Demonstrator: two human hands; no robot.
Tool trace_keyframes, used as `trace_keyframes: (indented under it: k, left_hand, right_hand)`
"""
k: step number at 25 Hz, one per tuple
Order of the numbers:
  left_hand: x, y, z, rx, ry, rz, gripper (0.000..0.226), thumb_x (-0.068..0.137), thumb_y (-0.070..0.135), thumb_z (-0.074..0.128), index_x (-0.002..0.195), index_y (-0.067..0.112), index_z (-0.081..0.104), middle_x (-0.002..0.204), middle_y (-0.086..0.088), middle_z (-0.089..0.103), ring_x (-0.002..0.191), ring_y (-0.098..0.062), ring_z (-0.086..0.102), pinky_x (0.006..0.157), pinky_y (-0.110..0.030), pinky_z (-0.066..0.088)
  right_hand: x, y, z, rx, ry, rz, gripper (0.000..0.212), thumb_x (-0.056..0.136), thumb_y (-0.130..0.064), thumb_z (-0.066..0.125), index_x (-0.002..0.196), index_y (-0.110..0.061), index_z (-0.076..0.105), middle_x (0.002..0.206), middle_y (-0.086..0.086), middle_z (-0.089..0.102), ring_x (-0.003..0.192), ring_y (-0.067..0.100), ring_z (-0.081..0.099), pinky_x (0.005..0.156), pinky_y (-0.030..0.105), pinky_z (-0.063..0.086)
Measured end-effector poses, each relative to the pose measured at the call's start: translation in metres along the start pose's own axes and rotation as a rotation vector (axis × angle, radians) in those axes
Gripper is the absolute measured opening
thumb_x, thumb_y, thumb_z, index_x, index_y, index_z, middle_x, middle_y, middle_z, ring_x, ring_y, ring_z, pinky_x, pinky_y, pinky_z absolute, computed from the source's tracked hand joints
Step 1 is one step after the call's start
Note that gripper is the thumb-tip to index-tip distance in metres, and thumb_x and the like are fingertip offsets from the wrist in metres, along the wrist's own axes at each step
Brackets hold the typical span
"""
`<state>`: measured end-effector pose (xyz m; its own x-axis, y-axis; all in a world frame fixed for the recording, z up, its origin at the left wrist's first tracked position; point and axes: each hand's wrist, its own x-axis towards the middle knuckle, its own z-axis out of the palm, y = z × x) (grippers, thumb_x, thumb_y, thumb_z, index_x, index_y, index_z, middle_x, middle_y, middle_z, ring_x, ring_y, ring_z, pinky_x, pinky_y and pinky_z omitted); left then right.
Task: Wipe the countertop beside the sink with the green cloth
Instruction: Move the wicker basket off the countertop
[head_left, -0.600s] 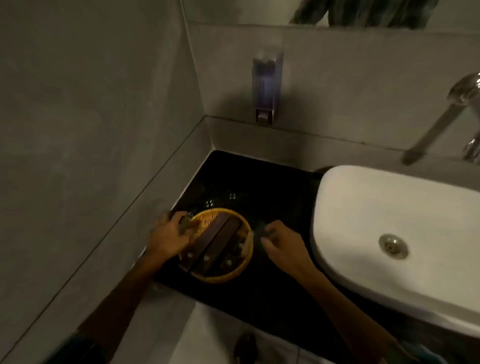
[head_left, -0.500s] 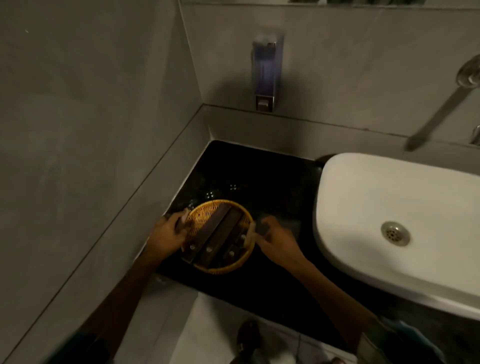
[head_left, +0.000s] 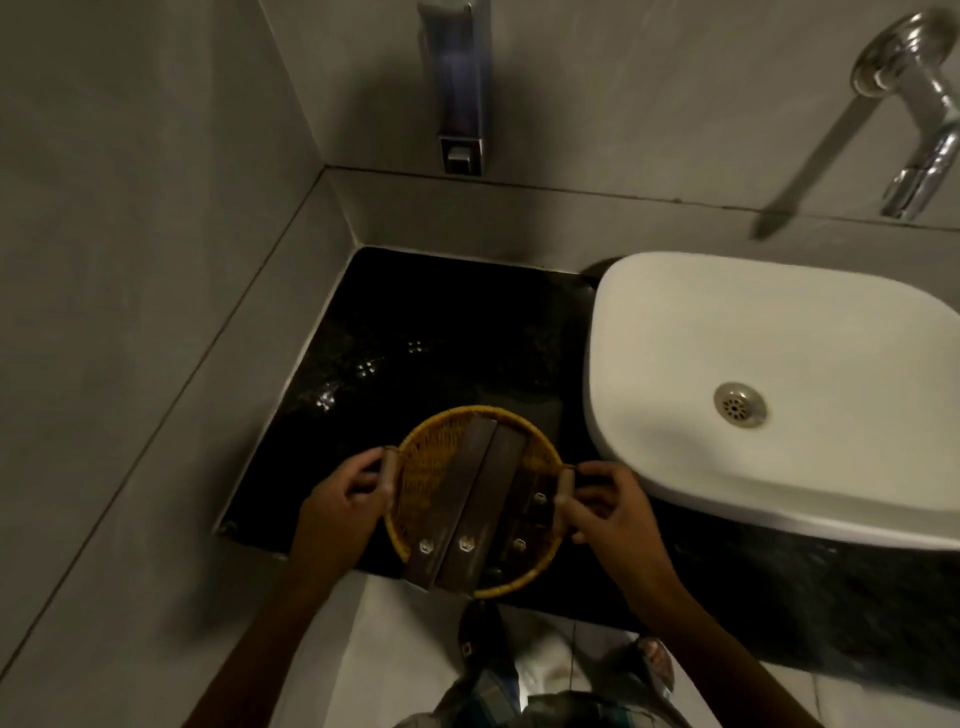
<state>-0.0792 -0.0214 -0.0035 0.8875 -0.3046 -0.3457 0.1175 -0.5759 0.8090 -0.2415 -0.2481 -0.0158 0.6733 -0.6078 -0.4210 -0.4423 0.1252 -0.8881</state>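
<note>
The left hand (head_left: 343, 493) is closed around the small loop handle on the left rim of a round yellow woven wicker basket (head_left: 431, 467), with the fingers curled over the handle and the thumb against the rim. The right hand (head_left: 605, 506) is closed in the same manner around the loop handle on the right rim. The basket sits at the front edge of the black speckled stone countertop (head_left: 441, 322), with its near rim projecting slightly past that edge; whether it rests on the stone or is raised just clear cannot be determined. Inside the basket lie two flat dark brown rectangular packets (head_left: 467, 499) side by side, angled from upper right to lower left, each with a small pale emblem at the near end; further small items lie in shadow to their right. A white rounded rectangular ceramic basin (head_left: 779, 332) stands on the countertop just right of the basket. A chrome wall tap (head_left: 919, 130) projects above the basin. A wall-mounted soap dispenser (head_left: 457, 88) hangs above the back corner. The green cloth does not appear in this view.
</note>
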Motion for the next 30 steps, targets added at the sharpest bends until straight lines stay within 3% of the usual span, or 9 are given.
trace_keyframes:
  k: [5,9,13,16,19,21,23,26,30]
  left_hand:
    - [-0.043,-0.007,0.062,0.002,-0.147,0.03,0.041,0.091,0.017,0.059,0.132,0.018,0.052,0.109,-0.003,0.064,0.093,-0.012,0.065,0.076,-0.028,0.057]
    - [-0.062,-0.01,0.099,0.062,-0.205,0.022,0.04,0.088,0.012,0.063,0.122,0.028,0.053,0.105,0.009,0.06,0.094,-0.003,0.06,0.063,-0.012,0.052]
    - [-0.067,0.008,0.105,0.254,-0.041,0.045,0.045,0.086,0.013,0.065,0.128,0.02,0.051,0.126,-0.009,0.055,0.105,-0.02,0.058,0.082,-0.031,0.051]
    - [-0.076,0.058,0.135,0.276,0.093,0.223,0.043,0.088,0.014,0.062,0.128,0.023,0.049,0.129,-0.01,0.053,0.11,-0.021,0.057,0.085,-0.037,0.049]
    - [-0.089,0.129,0.214,0.269,0.053,0.403,0.035,0.089,0.02,0.059,0.122,0.029,0.051,0.124,-0.001,0.056,0.106,-0.017,0.058,0.088,-0.036,0.051]
    - [-0.098,0.173,0.275,0.256,-0.003,0.61,0.032,0.089,0.018,0.059,0.119,0.026,0.054,0.119,0.001,0.061,0.102,-0.013,0.058,0.086,-0.032,0.052]
    - [-0.111,0.215,0.341,0.252,-0.142,0.838,0.028,0.089,0.015,0.06,0.116,0.023,0.057,0.114,0.002,0.065,0.101,-0.012,0.058,0.085,-0.03,0.051]
    - [-0.138,0.257,0.432,0.288,-0.359,1.058,0.024,0.087,0.017,0.058,0.11,0.021,0.064,0.106,0.0,0.069,0.099,-0.02,0.061,0.088,-0.035,0.05]
    - [-0.171,0.273,0.541,0.448,-0.634,1.389,0.025,0.082,0.017,0.061,0.105,0.014,0.069,0.103,-0.006,0.073,0.099,-0.03,0.065,0.083,-0.04,0.052]
  right_hand:
    - [-0.032,0.034,-0.058,-0.056,0.121,-0.02,0.034,0.08,-0.012,0.074,0.102,-0.032,0.057,0.094,-0.003,0.069,0.081,0.005,0.07,0.058,0.017,0.057]
    - [-0.034,0.062,-0.093,-0.102,0.139,0.047,0.037,0.082,-0.015,0.073,0.109,-0.03,0.052,0.099,-0.005,0.067,0.086,0.004,0.067,0.06,0.016,0.056]
    - [-0.034,0.066,-0.119,-0.141,0.058,0.005,0.032,0.081,-0.023,0.075,0.106,-0.024,0.057,0.087,-0.008,0.067,0.079,-0.003,0.066,0.061,0.007,0.052]
    - [-0.041,0.055,-0.171,-0.214,-0.004,-0.098,0.014,0.083,-0.026,0.073,0.094,-0.024,0.064,0.082,-0.007,0.069,0.08,-0.002,0.065,0.066,0.007,0.052]
    - [-0.05,0.044,-0.254,-0.261,0.004,-0.137,0.009,0.081,-0.029,0.073,0.086,-0.031,0.066,0.082,-0.011,0.071,0.078,0.0,0.068,0.07,0.01,0.054]
    - [-0.05,0.039,-0.316,-0.306,0.085,-0.176,0.009,0.079,-0.032,0.073,0.086,-0.03,0.067,0.082,-0.013,0.071,0.077,-0.001,0.068,0.072,0.008,0.052]
    - [-0.05,0.045,-0.39,-0.371,0.324,-0.177,0.012,0.077,-0.032,0.075,0.084,-0.025,0.068,0.073,-0.009,0.071,0.07,0.001,0.066,0.067,0.01,0.05]
    - [-0.04,0.074,-0.497,-0.562,0.638,0.036,0.02,0.079,-0.027,0.076,0.092,-0.013,0.068,0.083,0.01,0.074,0.081,0.023,0.069,0.078,0.033,0.052]
    - [-0.021,0.121,-0.601,-0.836,0.619,0.486,0.058,0.081,-0.042,0.069,0.122,-0.006,0.051,0.127,0.023,0.059,0.118,0.039,0.055,0.098,0.049,0.046]
